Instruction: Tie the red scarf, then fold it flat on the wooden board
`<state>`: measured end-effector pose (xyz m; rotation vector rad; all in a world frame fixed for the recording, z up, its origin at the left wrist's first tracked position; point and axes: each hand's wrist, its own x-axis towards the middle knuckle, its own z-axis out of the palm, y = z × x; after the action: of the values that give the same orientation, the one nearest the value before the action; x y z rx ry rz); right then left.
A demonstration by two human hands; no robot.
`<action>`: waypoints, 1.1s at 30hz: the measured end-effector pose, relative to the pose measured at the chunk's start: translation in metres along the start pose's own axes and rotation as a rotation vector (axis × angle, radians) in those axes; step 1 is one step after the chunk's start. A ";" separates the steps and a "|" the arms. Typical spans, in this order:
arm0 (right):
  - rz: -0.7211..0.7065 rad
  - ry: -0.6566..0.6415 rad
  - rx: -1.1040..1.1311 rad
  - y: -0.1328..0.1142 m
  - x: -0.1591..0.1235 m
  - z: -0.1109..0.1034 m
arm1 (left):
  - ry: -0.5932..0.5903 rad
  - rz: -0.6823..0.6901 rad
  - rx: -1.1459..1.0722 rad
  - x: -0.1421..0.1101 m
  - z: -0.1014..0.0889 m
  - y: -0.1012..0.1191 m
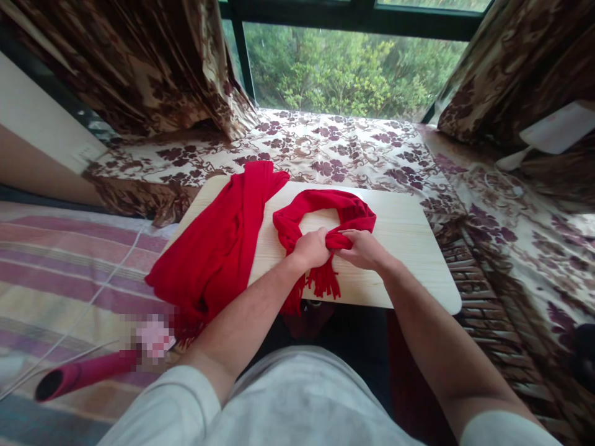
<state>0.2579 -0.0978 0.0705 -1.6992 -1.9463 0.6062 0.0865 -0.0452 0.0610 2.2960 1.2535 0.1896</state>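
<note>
Shirt (302, 396) was closest. From where I stood, left hand (311, 249) and right hand (361, 249) both gripped the looped scarf (357, 217) on the table (409, 248); second scarf (218, 229) lay left of it.

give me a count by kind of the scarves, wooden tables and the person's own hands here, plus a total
Scarves: 2 (looped red scarf, bunched red scarf)
Wooden tables: 1 (pale table)
Hands: 2 (left hand, right hand)
Total: 5
</note>
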 end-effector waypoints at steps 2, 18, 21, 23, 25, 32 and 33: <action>-0.021 -0.034 0.016 -0.002 0.000 -0.003 | -0.001 0.015 -0.020 0.000 0.001 -0.001; -0.117 -0.020 -0.358 0.013 0.002 0.007 | 0.011 0.175 -0.290 -0.013 0.004 -0.002; -0.122 -0.084 -0.455 0.006 0.005 0.005 | 0.002 0.252 -0.338 -0.016 0.003 -0.002; -0.098 -0.083 -0.503 0.002 0.007 0.005 | -0.012 0.275 -0.372 -0.018 0.002 -0.003; -0.054 -0.013 -0.511 0.001 0.007 0.007 | -0.030 0.262 -0.386 -0.020 0.001 -0.004; 0.167 0.561 -0.175 0.013 -0.001 -0.018 | -0.060 0.248 -0.422 -0.019 0.006 -0.007; 0.203 0.626 -0.123 0.017 -0.003 -0.025 | -0.053 0.263 -0.414 -0.018 0.007 -0.007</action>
<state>0.2872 -0.0985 0.0795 -1.8843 -1.3991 -0.0011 0.0734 -0.0598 0.0534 2.0749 0.7923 0.4342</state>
